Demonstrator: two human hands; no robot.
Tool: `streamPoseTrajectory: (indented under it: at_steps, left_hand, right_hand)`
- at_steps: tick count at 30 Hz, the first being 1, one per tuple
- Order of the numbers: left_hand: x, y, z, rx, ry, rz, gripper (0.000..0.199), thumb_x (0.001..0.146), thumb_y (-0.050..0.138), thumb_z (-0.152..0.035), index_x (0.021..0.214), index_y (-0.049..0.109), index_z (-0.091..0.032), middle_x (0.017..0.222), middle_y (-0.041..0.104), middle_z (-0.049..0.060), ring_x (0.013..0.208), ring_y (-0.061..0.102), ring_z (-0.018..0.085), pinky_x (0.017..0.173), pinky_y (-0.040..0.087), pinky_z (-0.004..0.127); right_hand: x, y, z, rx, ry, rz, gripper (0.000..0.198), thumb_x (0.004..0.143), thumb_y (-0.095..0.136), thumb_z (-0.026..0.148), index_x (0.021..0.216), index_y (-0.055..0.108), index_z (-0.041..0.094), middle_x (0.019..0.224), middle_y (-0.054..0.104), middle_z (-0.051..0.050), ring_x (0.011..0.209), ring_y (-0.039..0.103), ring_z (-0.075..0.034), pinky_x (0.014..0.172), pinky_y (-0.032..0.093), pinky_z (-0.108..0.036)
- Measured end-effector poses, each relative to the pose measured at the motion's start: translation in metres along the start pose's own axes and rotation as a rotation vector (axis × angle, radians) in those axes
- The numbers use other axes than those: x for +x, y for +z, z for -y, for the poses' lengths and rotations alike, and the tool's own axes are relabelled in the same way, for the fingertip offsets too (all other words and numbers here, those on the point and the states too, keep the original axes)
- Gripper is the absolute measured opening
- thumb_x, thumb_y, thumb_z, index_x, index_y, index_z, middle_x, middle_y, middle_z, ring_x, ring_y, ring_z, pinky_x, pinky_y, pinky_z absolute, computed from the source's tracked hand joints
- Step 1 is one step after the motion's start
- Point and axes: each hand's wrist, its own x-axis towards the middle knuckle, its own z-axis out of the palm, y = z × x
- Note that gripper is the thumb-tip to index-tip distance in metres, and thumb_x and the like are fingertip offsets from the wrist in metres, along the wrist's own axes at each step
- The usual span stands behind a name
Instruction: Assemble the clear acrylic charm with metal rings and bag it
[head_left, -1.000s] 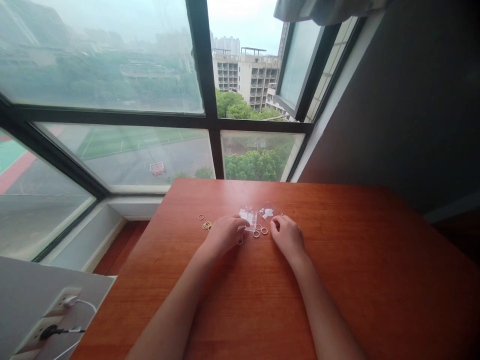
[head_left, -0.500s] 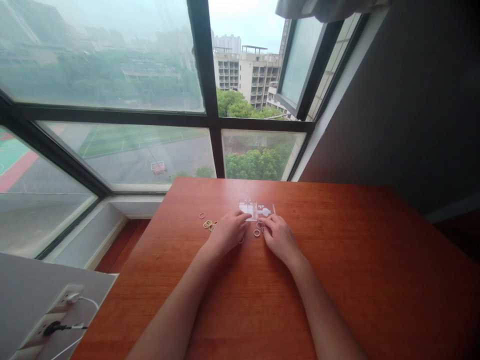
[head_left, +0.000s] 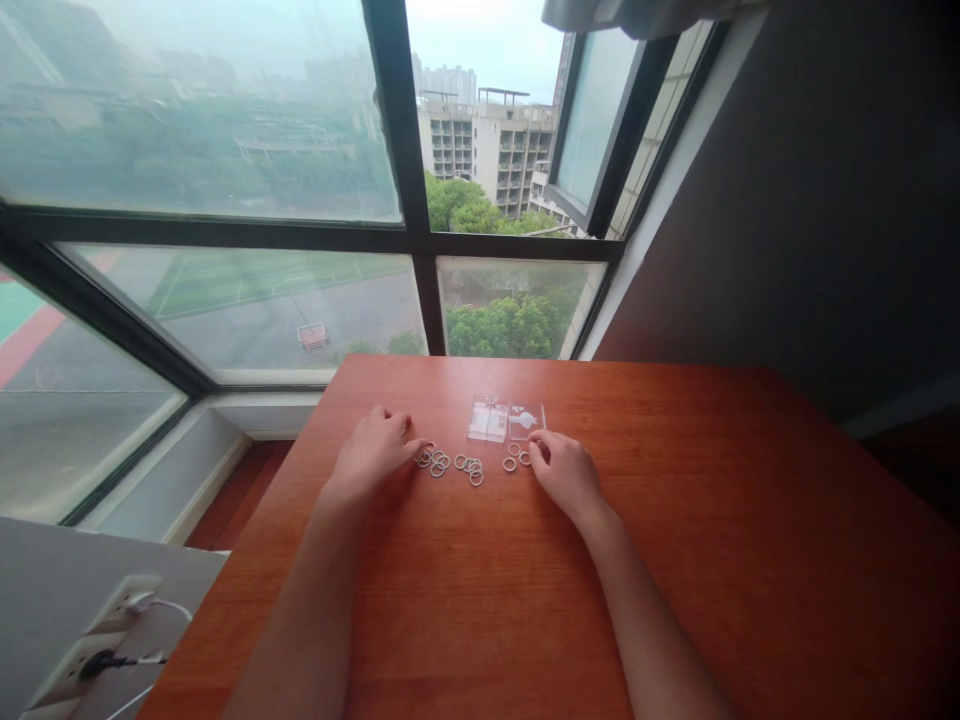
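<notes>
Metal rings [head_left: 439, 462] touch left hand [head_left: 370, 452]; fingers curled.

reddish-brown table [head_left: 675, 520], pale rings [head_left: 450, 464]

Head camera — looking forward-down, near the table [head_left: 675, 560].

Rings [head_left: 450, 463] too small to count or tell material. Print on the two clear plates [head_left: 505, 421] unreadable. Left hand [head_left: 369, 450] and right hand [head_left: 564, 470]: fingertips curl under, contact with rings unclear. Both forearms cut by bottom edge. Wall socket [head_left: 112, 640] cropped at bottom-left.
</notes>
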Motion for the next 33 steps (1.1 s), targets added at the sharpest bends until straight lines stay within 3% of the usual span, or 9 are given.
streamPoseTrajectory:
  at_steps: [5, 10, 15, 19, 23, 26, 33]
  left_hand:
    - [-0.010, 0.009, -0.022, -0.102, 0.244, 0.134, 0.022, 0.073, 0.062, -0.026, 0.094, 0.066, -0.020, 0.095, 0.056, 0.005, 0.083, 0.058, 0.018, 0.077, 0.045, 0.027]
    - [-0.019, 0.030, -0.056, -0.238, 0.520, 0.098, 0.013, 0.078, 0.055, -0.018, 0.087, 0.065, -0.019, 0.094, 0.058, 0.006, 0.081, 0.057, 0.017, 0.073, 0.045, 0.026]
    - [-0.019, 0.042, -0.075, -0.306, 0.660, 0.113, 0.025, 0.078, 0.054, -0.011, 0.100, 0.064, -0.018, 0.101, 0.061, 0.007, 0.088, 0.059, 0.018, 0.078, 0.046, 0.027]
    - [-0.017, 0.039, -0.074, -0.293, 0.634, 0.052, 0.025, 0.081, 0.053, -0.014, 0.103, 0.064, -0.020, 0.101, 0.062, 0.006, 0.087, 0.061, 0.018, 0.075, 0.047, 0.026]
    - [-0.014, 0.030, -0.067, -0.285, 0.565, -0.090, 0.023, 0.087, 0.051, -0.020, 0.107, 0.062, -0.021, 0.105, 0.061, 0.006, 0.082, 0.061, 0.016, 0.074, 0.047, 0.026]
    - [-0.011, 0.027, -0.061, -0.237, 0.494, -0.181, 0.025, 0.089, 0.048, -0.022, 0.109, 0.061, -0.021, 0.104, 0.059, 0.006, 0.081, 0.061, 0.016, 0.073, 0.047, 0.026]
    - [-0.010, 0.029, -0.058, -0.084, 0.432, -0.131, 0.025, 0.089, 0.049, -0.023, 0.106, 0.066, -0.021, 0.099, 0.062, 0.007, 0.083, 0.062, 0.019, 0.073, 0.046, 0.028]
  right_hand:
    - [-0.005, -0.002, 0.005, -0.044, -0.069, 0.067, 0.018, 0.089, 0.051, 0.027, 0.098, 0.067, 0.025, 0.093, 0.071, -0.002, 0.086, 0.063, -0.018, 0.074, 0.040, -0.024]
    - [-0.008, -0.002, 0.012, -0.044, -0.158, 0.094, 0.020, 0.087, 0.053, 0.024, 0.103, 0.066, 0.026, 0.095, 0.069, -0.001, 0.084, 0.062, -0.017, 0.072, 0.040, -0.024]
    - [-0.008, -0.003, 0.011, -0.020, -0.225, 0.118, 0.019, 0.088, 0.053, 0.024, 0.101, 0.066, 0.026, 0.101, 0.069, -0.001, 0.092, 0.062, -0.018, 0.076, 0.042, -0.024]
    - [-0.005, -0.002, 0.006, 0.019, -0.194, 0.074, 0.023, 0.089, 0.051, 0.024, 0.106, 0.065, 0.026, 0.103, 0.069, -0.002, 0.092, 0.063, -0.018, 0.080, 0.043, -0.025]
    - [-0.002, 0.000, 0.002, -0.003, -0.081, -0.023, 0.029, 0.090, 0.047, 0.022, 0.114, 0.063, 0.024, 0.108, 0.068, -0.004, 0.094, 0.062, -0.019, 0.081, 0.043, -0.026]
    - [-0.002, 0.000, 0.001, -0.050, -0.040, -0.016, 0.029, 0.088, 0.049, 0.022, 0.113, 0.063, 0.025, 0.107, 0.068, -0.004, 0.092, 0.062, -0.019, 0.076, 0.043, -0.026]
    - [-0.004, 0.000, 0.004, -0.072, -0.071, 0.001, 0.024, 0.089, 0.049, 0.022, 0.105, 0.066, 0.026, 0.103, 0.066, -0.004, 0.092, 0.062, -0.018, 0.076, 0.042, -0.025]
